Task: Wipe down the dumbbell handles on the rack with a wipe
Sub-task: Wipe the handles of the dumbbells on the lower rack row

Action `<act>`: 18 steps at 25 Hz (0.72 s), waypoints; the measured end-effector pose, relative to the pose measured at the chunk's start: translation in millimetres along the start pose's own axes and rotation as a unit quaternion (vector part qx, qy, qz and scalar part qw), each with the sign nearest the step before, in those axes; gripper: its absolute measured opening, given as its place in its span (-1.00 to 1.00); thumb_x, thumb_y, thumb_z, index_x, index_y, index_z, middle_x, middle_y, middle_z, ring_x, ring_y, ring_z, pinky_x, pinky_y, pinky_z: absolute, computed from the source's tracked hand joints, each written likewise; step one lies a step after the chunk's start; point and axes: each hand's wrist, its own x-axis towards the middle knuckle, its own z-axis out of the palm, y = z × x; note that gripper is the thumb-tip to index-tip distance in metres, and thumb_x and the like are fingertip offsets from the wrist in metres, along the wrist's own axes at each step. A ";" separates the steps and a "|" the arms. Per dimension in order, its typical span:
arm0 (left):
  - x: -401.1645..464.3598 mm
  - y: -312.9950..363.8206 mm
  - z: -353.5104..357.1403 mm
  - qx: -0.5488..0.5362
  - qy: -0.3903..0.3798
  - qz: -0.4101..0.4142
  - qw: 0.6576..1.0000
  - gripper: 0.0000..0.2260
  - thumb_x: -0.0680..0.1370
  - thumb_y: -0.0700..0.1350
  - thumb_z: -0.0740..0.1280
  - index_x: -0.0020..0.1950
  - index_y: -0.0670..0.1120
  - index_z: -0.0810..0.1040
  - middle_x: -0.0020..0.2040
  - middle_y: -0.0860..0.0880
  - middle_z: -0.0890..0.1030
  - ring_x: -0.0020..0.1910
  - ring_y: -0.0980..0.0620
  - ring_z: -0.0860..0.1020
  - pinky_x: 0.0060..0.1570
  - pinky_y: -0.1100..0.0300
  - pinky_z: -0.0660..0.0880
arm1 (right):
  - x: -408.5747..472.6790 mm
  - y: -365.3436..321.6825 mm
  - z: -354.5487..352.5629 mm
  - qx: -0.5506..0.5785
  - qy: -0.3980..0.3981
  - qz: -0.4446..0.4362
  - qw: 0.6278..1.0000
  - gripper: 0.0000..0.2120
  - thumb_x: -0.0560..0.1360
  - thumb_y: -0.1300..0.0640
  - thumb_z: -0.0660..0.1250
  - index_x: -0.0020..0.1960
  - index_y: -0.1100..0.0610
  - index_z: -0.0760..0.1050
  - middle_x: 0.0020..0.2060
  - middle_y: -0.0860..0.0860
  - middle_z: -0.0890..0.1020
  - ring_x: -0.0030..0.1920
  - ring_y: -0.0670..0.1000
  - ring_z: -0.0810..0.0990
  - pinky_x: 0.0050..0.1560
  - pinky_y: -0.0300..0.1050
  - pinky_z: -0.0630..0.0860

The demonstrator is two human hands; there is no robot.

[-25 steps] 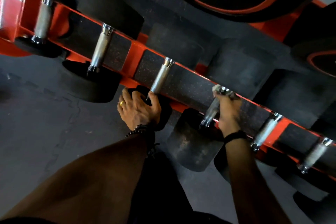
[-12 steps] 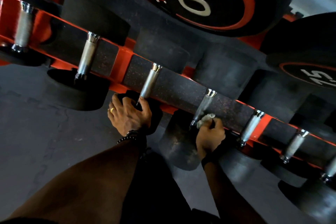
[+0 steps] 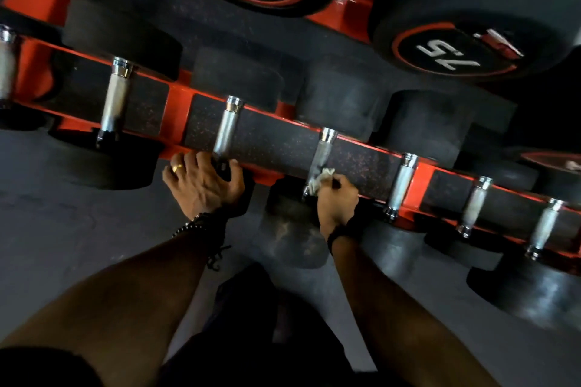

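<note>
Below, grey floor (image 3: 63, 229); right hand (image 3: 336, 198) grip pinches wipe (image 3: 320, 177); left hand (image 3: 204, 185) clasps dumbbell (image 3: 239, 188).

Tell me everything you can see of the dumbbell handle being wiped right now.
The silver metal dumbbell handle is a straight bar with a polished collar at its far end and a duller grip section. It slopes across the red-and-black rack rail, between black rubber heads. The right hand pinches a crumpled white wipe against its near end, hiding that part. The left hand rests at the neighbouring dumbbell, not touching it.
</note>
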 end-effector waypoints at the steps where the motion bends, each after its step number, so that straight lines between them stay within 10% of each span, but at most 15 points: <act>1: -1.8 -0.9 -3.4 0.009 -0.005 0.043 0.999 -0.67 0.42 0.15 0.32 -0.17 -0.13 0.52 -0.12 -0.17 0.57 0.11 -0.24 0.49 0.22 -0.14 0.29 | 7.3 -2.7 0.9 0.088 -0.005 0.043 0.995 -0.88 0.49 0.10 0.40 -0.18 0.12 0.65 -0.29 0.06 0.68 -0.22 0.04 0.60 -0.11 0.01 0.55; 6: -29.4 3.0 -4.9 -0.036 0.027 0.299 0.953 -0.73 0.45 0.10 0.28 -0.12 -0.11 0.55 -0.16 -0.11 0.55 -0.03 -0.20 0.50 0.17 -0.15 0.32 | 14.6 -2.7 -35.2 0.295 -0.140 0.122 0.937 -0.66 0.49 0.49 0.21 -0.28 0.12 0.53 -0.53 -0.10 0.60 -0.51 -0.15 0.55 -0.51 -0.31 0.45; 11: -87.4 67.6 9.1 -0.037 -0.024 0.312 0.949 -0.78 0.48 0.02 0.23 -0.12 -0.10 0.54 -0.13 -0.13 0.54 -0.07 -0.22 0.51 0.09 -0.10 0.39 | 28.2 26.1 -109.0 0.351 -0.198 0.169 0.900 -0.81 0.58 0.38 0.19 -0.13 0.18 0.48 -0.26 0.13 0.64 -0.30 -0.01 0.68 -0.40 -0.14 0.62; 18: -112.1 141.4 21.8 0.076 -0.175 0.309 0.932 -0.62 0.41 0.10 0.14 -0.21 -0.16 0.60 -0.19 -0.18 0.61 -0.13 -0.23 0.58 -0.11 -0.01 0.52 | 77.5 75.3 -195.3 0.361 -0.060 0.132 0.921 -0.83 0.49 0.50 0.23 -0.05 0.27 0.43 -0.15 0.22 0.62 -0.13 0.19 0.65 -0.41 -0.03 0.61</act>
